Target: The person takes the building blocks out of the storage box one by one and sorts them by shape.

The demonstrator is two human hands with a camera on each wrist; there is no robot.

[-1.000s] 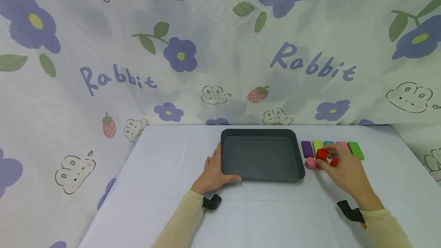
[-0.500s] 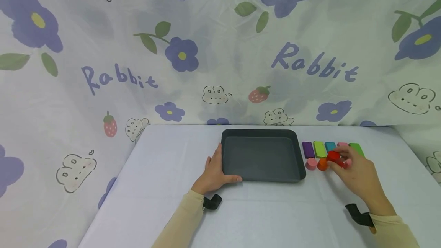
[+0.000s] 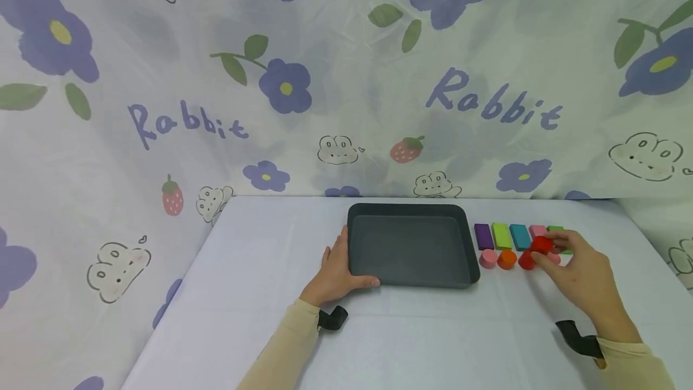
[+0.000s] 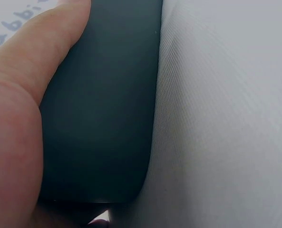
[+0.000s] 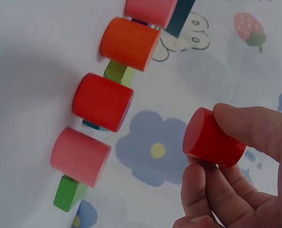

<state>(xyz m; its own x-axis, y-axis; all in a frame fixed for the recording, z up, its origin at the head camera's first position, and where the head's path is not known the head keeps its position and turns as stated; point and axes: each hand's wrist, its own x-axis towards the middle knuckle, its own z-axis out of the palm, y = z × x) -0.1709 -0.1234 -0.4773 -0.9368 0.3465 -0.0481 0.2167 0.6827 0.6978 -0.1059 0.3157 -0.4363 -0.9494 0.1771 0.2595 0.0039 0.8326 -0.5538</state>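
My right hand [image 3: 585,272] pinches a red cylinder block [image 5: 212,140] between thumb and fingers, raised above a row of cylinders. That row holds a pink cylinder [image 3: 488,259], an orange one [image 3: 507,259], a second red cylinder [image 5: 102,102] and another pink cylinder [image 5: 81,156], which the hand partly hides in the head view. At the near left corner of a dark grey tray [image 3: 411,280] rests my left hand [image 3: 335,272]. Its fingers lie straight along the tray's left side, and its thumb [image 4: 50,42] stretches along the front wall.
Behind the cylinders stands a row of rectangular blocks: purple [image 3: 484,237], lime [image 3: 501,236], blue [image 3: 520,237], pink [image 3: 538,231] and green [image 3: 555,229]. They sit just right of the tray on a white-covered table [image 3: 422,342]. A patterned curtain [image 3: 357,77] hangs behind.
The right hand has moved rightward along the row with the red cylinder, from near the orange one to above the right end. The left hand and tray stay in place.
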